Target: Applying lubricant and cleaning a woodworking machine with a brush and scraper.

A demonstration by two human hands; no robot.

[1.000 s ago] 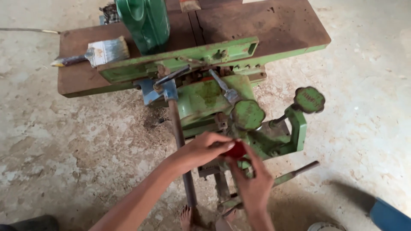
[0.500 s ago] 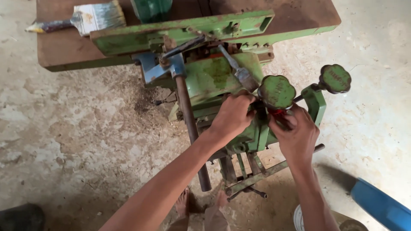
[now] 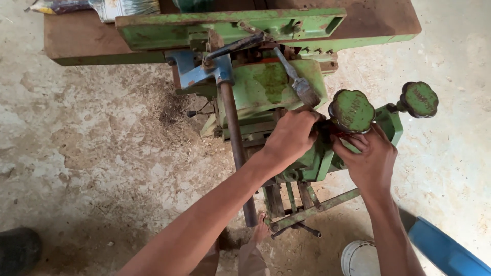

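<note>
A worn green woodworking machine (image 3: pixel 261 89) stands on a concrete floor, seen from above. My left hand (image 3: pixel 291 135) is curled tight against the machine body just left of a round green handwheel (image 3: pixel 352 111). My right hand (image 3: pixel 371 158) sits under that handwheel, fingers pinched on a small red object (image 3: pixel 333 134) that is mostly hidden. The two hands almost touch. A second green handwheel (image 3: pixel 419 99) sticks out further right.
A long rusty lever (image 3: pixel 235 143) runs from a blue bracket (image 3: pixel 204 71) down toward my feet (image 3: pixel 255 237). A paintbrush (image 3: pixel 125 7) lies on the brown machine table (image 3: pixel 76 36). A white bucket (image 3: pixel 360 258) and a blue object (image 3: pixel 445 250) sit lower right.
Both hands rose from below the machine to the handwheel, carrying the red object with them. It is now tucked under the wheel, and the view has moved closer.
</note>
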